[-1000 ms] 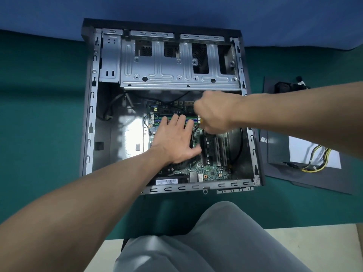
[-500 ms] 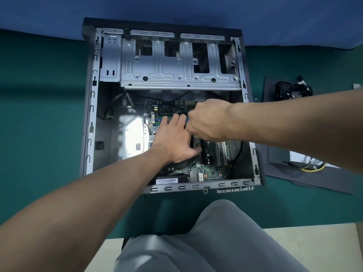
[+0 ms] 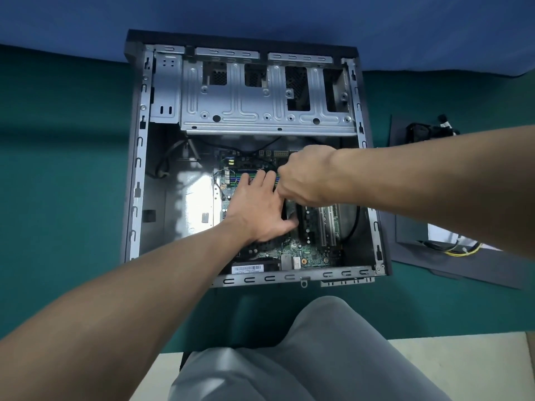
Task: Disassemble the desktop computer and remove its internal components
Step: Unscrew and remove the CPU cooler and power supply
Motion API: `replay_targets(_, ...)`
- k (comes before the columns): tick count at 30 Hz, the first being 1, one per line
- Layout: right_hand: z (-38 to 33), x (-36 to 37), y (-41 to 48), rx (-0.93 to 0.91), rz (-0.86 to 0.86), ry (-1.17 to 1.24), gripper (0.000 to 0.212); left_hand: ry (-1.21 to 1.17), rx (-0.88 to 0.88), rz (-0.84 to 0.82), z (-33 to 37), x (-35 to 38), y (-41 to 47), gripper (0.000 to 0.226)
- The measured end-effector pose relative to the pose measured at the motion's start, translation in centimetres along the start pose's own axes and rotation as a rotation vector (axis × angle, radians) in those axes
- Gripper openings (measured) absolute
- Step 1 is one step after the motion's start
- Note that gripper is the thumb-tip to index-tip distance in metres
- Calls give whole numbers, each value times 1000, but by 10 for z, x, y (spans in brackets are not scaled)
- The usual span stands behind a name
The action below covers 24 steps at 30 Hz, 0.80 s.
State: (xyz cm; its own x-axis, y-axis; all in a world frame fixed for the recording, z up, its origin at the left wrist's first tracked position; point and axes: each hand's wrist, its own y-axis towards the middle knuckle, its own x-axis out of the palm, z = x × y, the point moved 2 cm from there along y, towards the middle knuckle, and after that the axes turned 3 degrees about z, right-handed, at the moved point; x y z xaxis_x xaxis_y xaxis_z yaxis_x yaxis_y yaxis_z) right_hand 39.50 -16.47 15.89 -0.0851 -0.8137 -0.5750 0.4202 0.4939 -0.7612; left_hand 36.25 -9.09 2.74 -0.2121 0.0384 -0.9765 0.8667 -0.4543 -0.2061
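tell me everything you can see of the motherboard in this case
Green circuit board, the motherboard lies flat in the open computer case, right of centre. Visible: long expansion slots, coloured memory slots at the far edge, small chips. The left hand rests flat on its middle; the curled right hand covers part, grip hidden.

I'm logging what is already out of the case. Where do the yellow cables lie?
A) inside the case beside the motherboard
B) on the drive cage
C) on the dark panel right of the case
C: the yellow cables lie on the dark panel, outside the case and to its right.
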Motion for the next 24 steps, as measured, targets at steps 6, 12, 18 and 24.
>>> replay_targets(6,20,4,6,527,179,1024,26,9,11,26,0,-2,-1,86)
replay_targets(12,13,31,4,832,-387,1826,12,-18,12,58,0,-1,-2,77)
replay_targets(18,16,14,3,380,-74,713,19,-11,8,51,-1,1,-1,79)
replay_targets(24,12,17,0,56,218,216,18,-3,2,26,0,2,0,86)
